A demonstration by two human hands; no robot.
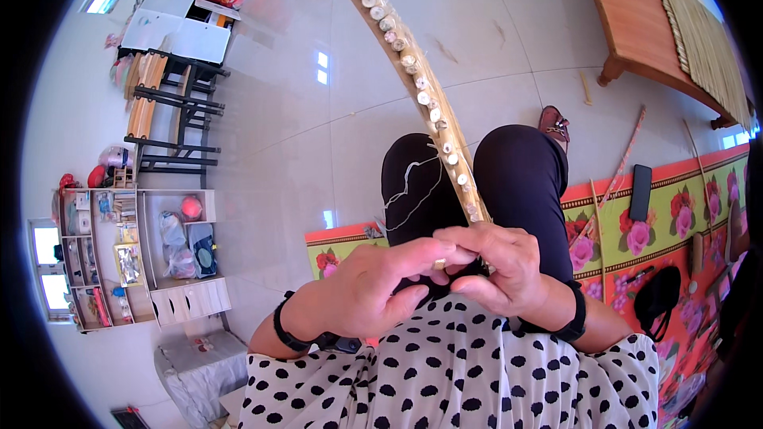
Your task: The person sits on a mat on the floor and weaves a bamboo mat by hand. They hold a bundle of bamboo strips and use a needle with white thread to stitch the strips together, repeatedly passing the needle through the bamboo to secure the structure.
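A long, narrow woven strip of pale straw or reed stalks [429,103] stretches from my hands over my lap and away toward the upper left, slightly curved. A row of round cut stalk ends lines its top. My right hand [509,270] has its fingers and thumb closed at the strip's near end. My left hand [373,282] meets it there, fingers bent and tips pressed in against the right fingers; what they grip is hidden. Loose white thread [409,183] trails over my left knee, beside the strip.
On my right, a floral cloth [628,238] carries a black phone [640,192], thin sticks [598,230] and a black cap-like item [661,302]. A wooden table [636,24] with a straw mat [691,32] stands at the far right. Shelves [147,246] and stacked folding tables [179,103] line the left.
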